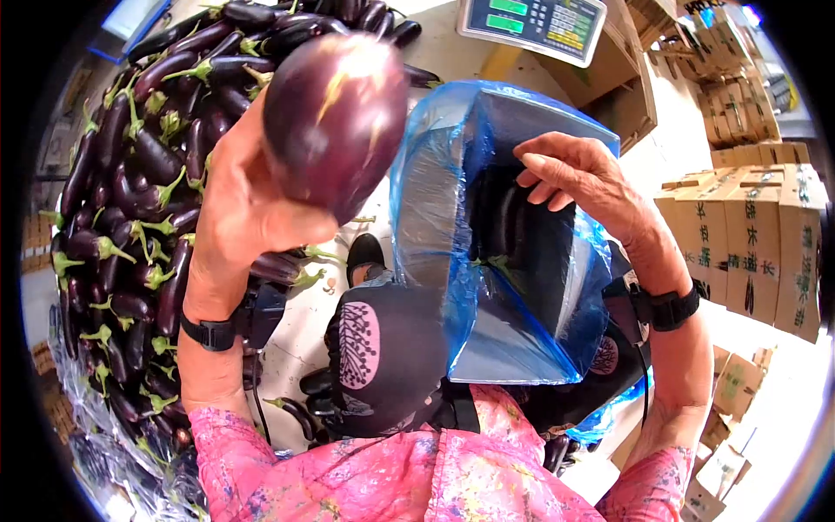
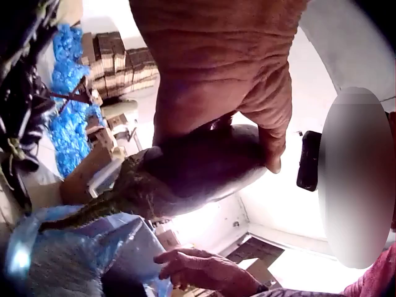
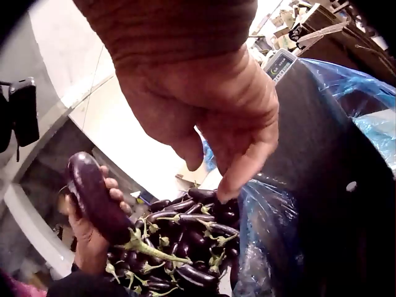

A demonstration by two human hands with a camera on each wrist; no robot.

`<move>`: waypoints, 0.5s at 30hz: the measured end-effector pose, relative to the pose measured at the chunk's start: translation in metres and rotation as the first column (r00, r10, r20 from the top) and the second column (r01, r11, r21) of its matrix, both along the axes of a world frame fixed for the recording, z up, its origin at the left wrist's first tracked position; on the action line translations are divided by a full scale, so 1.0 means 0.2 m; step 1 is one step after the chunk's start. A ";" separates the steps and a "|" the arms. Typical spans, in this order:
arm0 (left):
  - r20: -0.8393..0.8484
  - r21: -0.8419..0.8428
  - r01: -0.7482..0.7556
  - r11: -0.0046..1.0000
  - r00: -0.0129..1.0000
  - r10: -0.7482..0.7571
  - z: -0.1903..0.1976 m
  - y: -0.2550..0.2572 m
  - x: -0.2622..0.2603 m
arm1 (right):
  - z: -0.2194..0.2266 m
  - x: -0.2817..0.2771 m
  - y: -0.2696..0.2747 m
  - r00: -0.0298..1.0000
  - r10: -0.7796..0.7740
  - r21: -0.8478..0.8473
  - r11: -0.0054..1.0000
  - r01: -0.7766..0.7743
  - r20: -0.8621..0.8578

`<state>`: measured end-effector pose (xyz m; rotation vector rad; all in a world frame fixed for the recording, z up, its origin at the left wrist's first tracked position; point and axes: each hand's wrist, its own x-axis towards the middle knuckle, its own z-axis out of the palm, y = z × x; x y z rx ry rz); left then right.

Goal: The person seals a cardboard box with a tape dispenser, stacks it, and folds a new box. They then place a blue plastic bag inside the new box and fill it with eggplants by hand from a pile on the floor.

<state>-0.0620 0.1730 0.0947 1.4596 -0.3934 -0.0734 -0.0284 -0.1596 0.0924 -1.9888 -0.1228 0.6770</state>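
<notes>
My left hand [image 1: 248, 204] grips a large purple eggplant [image 1: 337, 122], raised high and close to the head camera, left of the box. In the left wrist view the held eggplant [image 2: 198, 167] shows its stem end pointing to the lower left. My right hand [image 1: 591, 183] hovers over the blue-lined box [image 1: 513, 348], fingers loosely bent, holding nothing. Inside the box lies a dark eggplant [image 1: 504, 217] with a green stem. The right wrist view shows my right hand [image 3: 204, 117] beside the box's blue plastic liner [image 3: 266, 229], and the left hand [image 3: 90, 241] round the eggplant.
A big pile of eggplants [image 1: 130, 304] fills the left side. A scale [image 1: 535, 26] with green displays stands beyond the box. Stacked cartons [image 1: 744, 235] are at the right. More eggplants [image 1: 300, 418] lie on the floor near the legs.
</notes>
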 end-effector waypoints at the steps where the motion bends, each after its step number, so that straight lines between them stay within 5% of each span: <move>1: -0.048 -0.016 0.021 1.000 0.999 -0.021 0.07 -0.08 0.02 | 0.02 -0.02 0.00 1.000 -0.009 0.022 1.000 0.009 0.014; 4: 0.042 -0.062 0.183 0.981 0.983 -0.181 0.08 -0.19 0.10 | 0.05 -0.04 -0.03 0.999 -0.016 0.047 0.999 0.014 0.043; 9: -0.152 -0.210 0.227 0.951 0.953 -0.261 0.14 -0.37 0.13 | 0.10 -0.12 0.00 0.993 -0.121 0.154 0.981 0.118 0.010; 12: -0.091 -0.256 0.285 0.924 0.944 -0.317 0.09 -0.43 0.15 | 0.17 -0.14 -0.01 0.978 -0.066 0.173 0.980 0.101 -0.196; 14: -0.064 -0.290 0.383 0.877 0.907 -0.417 0.08 -0.46 0.14 | 0.17 -0.19 0.01 0.996 0.010 0.081 0.997 -0.003 -0.084; 15: -0.062 -0.333 0.429 0.840 0.879 -0.474 0.06 -0.49 0.13 | 0.17 -0.21 -0.03 0.984 0.063 0.106 0.993 -0.046 -0.165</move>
